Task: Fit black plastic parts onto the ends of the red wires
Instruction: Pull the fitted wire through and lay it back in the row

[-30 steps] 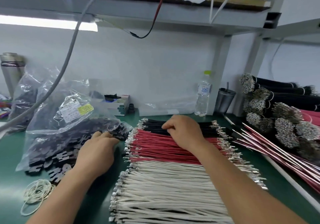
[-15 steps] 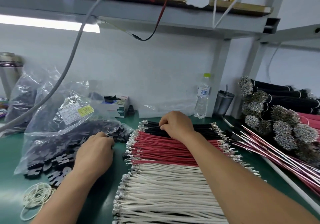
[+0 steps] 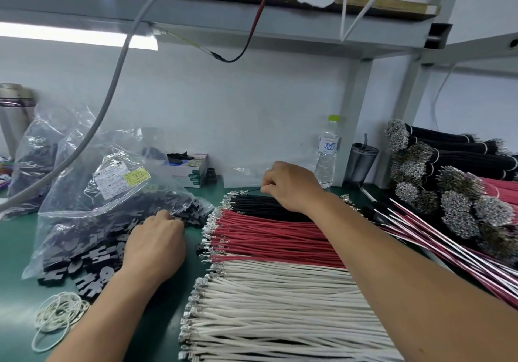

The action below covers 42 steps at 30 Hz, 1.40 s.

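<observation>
Green matting covers the bench (image 3: pixel 16 249), backed by a pale wall under a grey metal shelf. Rows of wires are laid flat across it: black wires (image 3: pixel 269 206) furthest back, red wires (image 3: pixel 274 241) in the middle and white wires (image 3: pixel 274 314) nearest, all tipped with small shiny metal terminals at their left ends. One thin black wire is pinched between the fingertips of the right hand (image 3: pixel 291 186) and lifted slightly above the black row. The left hand (image 3: pixel 154 246) is laid, fingers curled, on the heap of flat, notched black plastic parts (image 3: pixel 84 266) spilling from a crinkled clear plastic bag (image 3: pixel 92 193); what it holds cannot be told. Pale rubber bands (image 3: pixel 56 314) are coiled at the near left. Tied bundles of wires (image 3: pixel 454 171) are stacked on the right
</observation>
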Motion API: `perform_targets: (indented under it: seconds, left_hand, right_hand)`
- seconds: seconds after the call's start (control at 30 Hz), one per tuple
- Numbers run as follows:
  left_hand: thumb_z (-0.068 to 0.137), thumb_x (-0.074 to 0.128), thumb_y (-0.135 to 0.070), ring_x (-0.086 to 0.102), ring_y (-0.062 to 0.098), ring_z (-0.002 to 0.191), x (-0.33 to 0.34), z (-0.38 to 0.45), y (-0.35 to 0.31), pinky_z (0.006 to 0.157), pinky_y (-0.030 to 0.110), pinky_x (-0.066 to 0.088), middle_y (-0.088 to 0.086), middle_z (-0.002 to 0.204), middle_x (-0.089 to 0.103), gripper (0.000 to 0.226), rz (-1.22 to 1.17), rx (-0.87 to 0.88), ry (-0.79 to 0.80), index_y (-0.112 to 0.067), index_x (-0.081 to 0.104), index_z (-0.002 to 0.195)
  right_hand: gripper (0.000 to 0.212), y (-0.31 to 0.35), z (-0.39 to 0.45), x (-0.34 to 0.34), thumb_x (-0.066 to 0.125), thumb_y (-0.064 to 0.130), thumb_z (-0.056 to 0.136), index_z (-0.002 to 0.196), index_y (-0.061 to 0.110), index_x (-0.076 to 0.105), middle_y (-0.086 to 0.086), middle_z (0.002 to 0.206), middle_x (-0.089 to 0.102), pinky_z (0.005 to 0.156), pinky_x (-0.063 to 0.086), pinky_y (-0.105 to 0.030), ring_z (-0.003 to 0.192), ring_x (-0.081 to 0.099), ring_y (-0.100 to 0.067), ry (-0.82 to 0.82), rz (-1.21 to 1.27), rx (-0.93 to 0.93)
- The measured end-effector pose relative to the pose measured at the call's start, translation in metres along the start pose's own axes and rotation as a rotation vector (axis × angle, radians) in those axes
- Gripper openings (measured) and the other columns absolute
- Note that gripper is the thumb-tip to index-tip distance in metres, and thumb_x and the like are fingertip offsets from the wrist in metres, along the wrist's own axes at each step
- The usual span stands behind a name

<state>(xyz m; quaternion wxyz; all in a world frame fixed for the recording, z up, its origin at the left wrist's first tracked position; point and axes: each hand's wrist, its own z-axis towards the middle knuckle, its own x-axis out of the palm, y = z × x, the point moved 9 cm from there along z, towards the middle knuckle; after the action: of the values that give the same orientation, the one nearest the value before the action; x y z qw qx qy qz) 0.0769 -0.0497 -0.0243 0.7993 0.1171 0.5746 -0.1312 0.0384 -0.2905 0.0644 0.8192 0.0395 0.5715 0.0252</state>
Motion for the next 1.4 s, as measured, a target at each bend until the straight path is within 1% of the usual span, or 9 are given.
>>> perform_targets:
  seconds: [0.13,0.27,0.33,0.43,0.77,0.97,1.17,1.27,1.4]
  left_hand:
    - [0.099,0.049,-0.032,0.061,0.018,0.097,-0.002,0.0,-0.001,0.079,0.033,0.052,-0.005,0.103,0.061,0.018,-0.008,0.003,-0.012,-0.028,0.066,0.102]
    - [0.099,0.052,-0.032,0.061,0.018,0.101,-0.004,-0.002,-0.002,0.079,0.034,0.054,-0.005,0.105,0.061,0.018,-0.062,-0.004,-0.026,-0.029,0.068,0.106]
    - [0.101,0.053,-0.034,0.061,0.019,0.105,-0.004,-0.003,-0.001,0.082,0.035,0.055,-0.003,0.109,0.058,0.02,-0.096,-0.014,-0.027,-0.028,0.068,0.112]
    - [0.103,0.053,-0.04,0.059,0.021,0.11,-0.001,-0.005,-0.001,0.089,0.036,0.054,0.0,0.116,0.055,0.027,-0.107,-0.008,-0.013,-0.025,0.066,0.119]
    - [0.096,0.065,-0.047,0.06,0.018,0.095,-0.01,-0.006,0.011,0.077,0.033,0.05,-0.008,0.097,0.057,0.019,-0.288,-0.055,-0.1,-0.032,0.054,0.099]
    - [0.103,0.057,-0.038,0.07,0.031,0.078,-0.03,-0.012,0.013,0.058,0.036,0.045,0.004,0.09,0.075,0.017,-0.383,-0.104,-0.277,-0.023,0.053,0.109]
    - [0.098,0.07,-0.027,0.07,0.005,0.088,-0.033,-0.015,0.027,0.079,0.031,0.056,-0.015,0.098,0.076,0.013,-1.138,-0.153,-0.342,-0.034,0.078,0.104]
    - [0.103,0.059,-0.009,0.056,0.007,0.06,-0.028,-0.017,0.013,0.059,0.023,0.049,-0.011,0.073,0.067,0.031,-1.534,-0.152,-0.19,-0.031,0.076,0.116]
    - [0.087,0.073,0.001,0.066,0.014,0.066,-0.04,-0.027,-0.011,0.057,0.021,0.056,0.002,0.088,0.08,0.035,-1.661,-0.079,-0.066,-0.021,0.078,0.114]
  right_hand:
    - [0.027,0.005,-0.004,0.022,0.053,0.038,0.102,0.106,0.021,0.073,0.002,0.106,0.066,0.077,0.047,-0.034,0.095,0.064,-0.023,0.128,-0.146,-0.009]
    - [0.036,-0.005,-0.003,0.045,0.049,0.023,0.096,0.062,0.018,0.059,-0.001,0.066,0.06,0.061,0.045,-0.031,0.06,0.054,-0.021,0.112,0.066,0.157]
    - [0.028,-0.009,-0.001,0.05,0.047,0.017,0.099,0.091,0.017,0.075,-0.005,0.093,0.072,0.075,0.052,-0.036,0.084,0.065,-0.025,0.107,0.065,0.184]
    - [0.034,-0.011,-0.001,0.064,0.055,0.022,0.102,0.136,0.021,0.062,-0.006,0.139,0.059,0.098,0.049,-0.039,0.124,0.056,-0.029,0.176,-0.034,0.179]
    - [0.017,-0.004,0.004,0.03,0.062,0.008,0.091,0.094,0.016,0.077,-0.002,0.095,0.076,0.076,0.058,-0.035,0.086,0.071,-0.022,-0.018,-0.21,0.09]
    - [0.035,0.002,-0.001,-0.006,0.054,0.003,0.094,0.116,0.026,0.068,0.002,0.102,0.067,0.068,0.04,-0.03,0.092,0.063,-0.023,-0.153,-0.215,-0.047]
    - [0.035,0.031,-0.051,-0.064,0.061,-0.006,0.083,0.111,0.012,0.07,-0.005,0.093,0.054,0.052,0.037,-0.03,0.082,0.052,-0.023,-0.501,-0.274,-0.244]
    - [0.011,0.037,-0.097,-0.06,0.062,0.015,0.093,0.096,0.015,0.073,0.001,0.086,0.051,0.053,0.044,-0.028,0.072,0.05,-0.015,-0.614,-0.111,-0.21]
    - [0.015,0.029,-0.122,-0.037,0.068,0.031,0.095,0.097,0.021,0.078,0.009,0.081,0.052,0.057,0.038,-0.018,0.067,0.048,-0.005,-0.602,0.176,-0.102]
